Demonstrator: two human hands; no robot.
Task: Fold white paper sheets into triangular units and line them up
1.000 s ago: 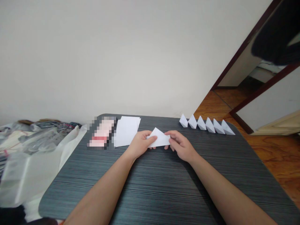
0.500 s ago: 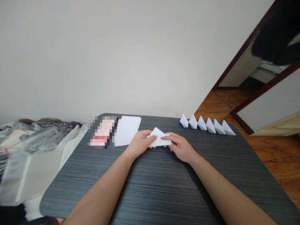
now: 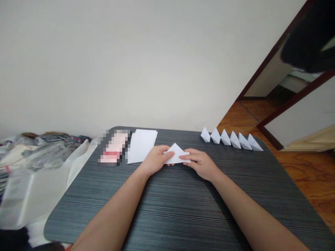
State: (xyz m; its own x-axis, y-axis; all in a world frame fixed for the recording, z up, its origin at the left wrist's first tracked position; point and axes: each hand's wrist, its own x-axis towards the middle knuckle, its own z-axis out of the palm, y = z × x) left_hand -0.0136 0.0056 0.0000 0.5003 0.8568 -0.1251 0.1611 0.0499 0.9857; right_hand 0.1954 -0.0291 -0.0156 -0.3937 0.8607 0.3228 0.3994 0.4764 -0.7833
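Observation:
A folded white paper with a peak pointing away from me is held between both hands over the dark table. My left hand pinches its left side, thumb on top and fingers underneath. On the opposite side my right hand is closed on the paper's right end, with the thumb pressing its face. Parts of the fingers beneath the paper are hidden. Just beyond my left hand lies a stack of white paper sheets.
Several folded paper boats stand in a row at the table's back right. A pixelated pinkish item lies at the left of the dark table. Clear plastic bags are heaped beside it. The wall rises behind.
The right fingers have shifted slightly on the paper's right end, and the paper has tilted a little. The left hand keeps its hold almost unmoved.

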